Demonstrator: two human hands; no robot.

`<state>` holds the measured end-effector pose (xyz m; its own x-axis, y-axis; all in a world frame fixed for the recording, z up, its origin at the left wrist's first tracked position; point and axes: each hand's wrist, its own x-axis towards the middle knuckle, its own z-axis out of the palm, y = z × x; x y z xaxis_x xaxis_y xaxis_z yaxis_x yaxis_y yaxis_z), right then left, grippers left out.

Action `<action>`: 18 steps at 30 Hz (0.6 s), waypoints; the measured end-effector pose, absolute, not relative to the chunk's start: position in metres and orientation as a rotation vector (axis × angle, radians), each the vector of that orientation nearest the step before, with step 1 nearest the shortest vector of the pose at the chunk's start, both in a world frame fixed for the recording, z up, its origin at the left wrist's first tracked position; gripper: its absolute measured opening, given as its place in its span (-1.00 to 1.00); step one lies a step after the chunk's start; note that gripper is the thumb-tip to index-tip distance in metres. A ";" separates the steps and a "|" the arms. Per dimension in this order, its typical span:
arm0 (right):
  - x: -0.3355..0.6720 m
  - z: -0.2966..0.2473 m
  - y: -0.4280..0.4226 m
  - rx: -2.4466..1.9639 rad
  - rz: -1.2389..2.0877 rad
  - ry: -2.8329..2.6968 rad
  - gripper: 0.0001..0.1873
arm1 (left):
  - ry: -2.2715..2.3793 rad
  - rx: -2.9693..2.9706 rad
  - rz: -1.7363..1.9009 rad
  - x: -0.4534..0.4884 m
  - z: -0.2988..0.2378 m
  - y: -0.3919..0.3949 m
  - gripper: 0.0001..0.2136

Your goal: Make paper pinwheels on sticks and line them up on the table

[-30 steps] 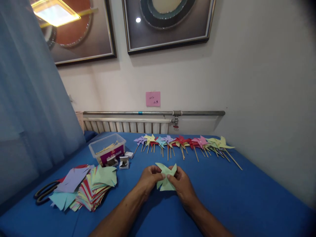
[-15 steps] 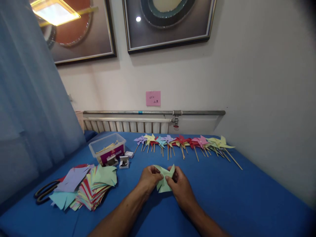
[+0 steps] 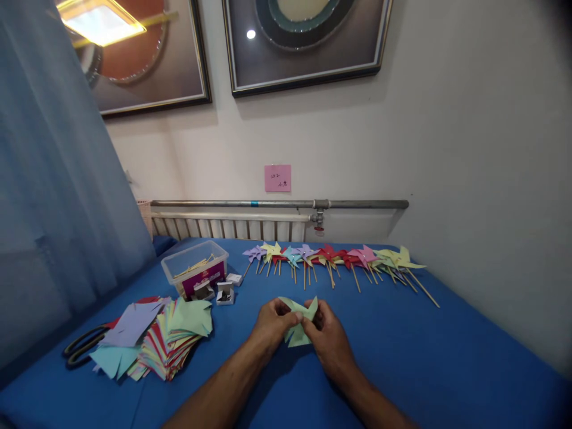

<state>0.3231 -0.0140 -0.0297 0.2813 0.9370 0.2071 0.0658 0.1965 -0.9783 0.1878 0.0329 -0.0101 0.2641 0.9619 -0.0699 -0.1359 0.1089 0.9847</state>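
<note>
Both my hands meet over the blue table (image 3: 447, 357), pinching a light green paper pinwheel blade piece (image 3: 298, 335) between them. My left hand (image 3: 271, 325) grips its left side with fingers curled. My right hand (image 3: 326, 333) pinches the middle and right side, with folded points sticking up above the fingers. The paper is held just above the table surface.
A row of finished paper pinwheels on sticks (image 3: 333, 259) lies at the back. A clear tub of sticks (image 3: 195, 269) and small white boxes (image 3: 224, 292) sit back left. A stack of cut coloured paper (image 3: 167, 339) and black scissors (image 3: 80, 348) lie at left.
The flaps of the green paper have been drawn in toward the centre, so the piece looks smaller. Both hands have closed in slightly on it.
</note>
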 end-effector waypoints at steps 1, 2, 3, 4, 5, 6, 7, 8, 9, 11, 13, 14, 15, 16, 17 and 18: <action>0.322 -0.029 -0.015 -1.201 0.848 -1.110 -0.65 | 0.939 1.132 0.994 0.188 -0.011 0.032 -0.70; 0.321 -0.028 -0.015 -1.193 0.869 -1.102 -0.65 | 0.929 1.114 0.969 0.188 -0.011 0.032 -0.69; 0.321 -0.027 -0.015 -1.187 0.888 -1.089 -0.64 | 0.921 1.098 0.951 0.187 -0.012 0.033 -0.69; 0.321 -0.026 -0.014 -1.180 0.901 -1.074 -0.64 | 0.918 1.090 0.943 0.187 -0.012 0.034 -0.69; 0.322 -0.026 -0.013 -1.173 0.915 -1.062 -0.63 | 0.920 1.091 0.937 0.186 -0.013 0.035 -0.70; 0.323 -0.026 -0.012 -1.166 0.930 -1.052 -0.62 | 0.926 1.100 0.934 0.185 -0.014 0.037 -0.70; 0.324 -0.027 -0.011 -1.160 0.944 -1.044 -0.60 | 0.936 1.114 0.936 0.184 -0.015 0.038 -0.71; 0.325 -0.028 -0.009 -1.155 0.962 -1.038 -0.58 | 0.946 1.129 0.935 0.184 -0.016 0.040 -0.72; 0.326 -0.029 -0.008 -1.149 0.980 -1.030 -0.56 | 0.954 1.143 0.929 0.183 -0.017 0.041 -0.73; 0.327 -0.033 -0.005 -1.133 1.014 -1.010 -0.51 | 0.963 1.169 0.916 0.183 -0.018 0.042 -0.75; 0.328 -0.037 -0.002 -1.119 1.041 -0.985 -0.48 | 0.959 1.199 0.897 0.183 -0.019 0.041 -0.78; 0.327 -0.039 -0.001 -1.115 1.050 -0.970 -0.47 | 0.954 1.214 0.884 0.184 -0.019 0.041 -0.79; 0.327 -0.040 -0.001 -1.113 1.053 -0.955 -0.47 | 0.945 1.226 0.872 0.184 -0.018 0.040 -0.80; 0.327 -0.041 0.000 -1.113 1.056 -0.943 -0.47 | 0.938 1.235 0.863 0.184 -0.017 0.039 -0.81; 0.327 -0.042 0.001 -1.113 1.057 -0.934 -0.47 | 0.934 1.243 0.856 0.184 -0.016 0.038 -0.82; 0.327 -0.043 0.001 -1.114 1.057 -0.929 -0.48 | 0.932 1.252 0.849 0.184 -0.016 0.037 -0.83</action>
<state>0.3265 0.0009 -0.0434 0.2491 0.9667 0.0581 -0.1816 0.1055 -0.9777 0.1843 0.0369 -0.0155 0.3934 0.9130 -0.1077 -0.0222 0.1266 0.9917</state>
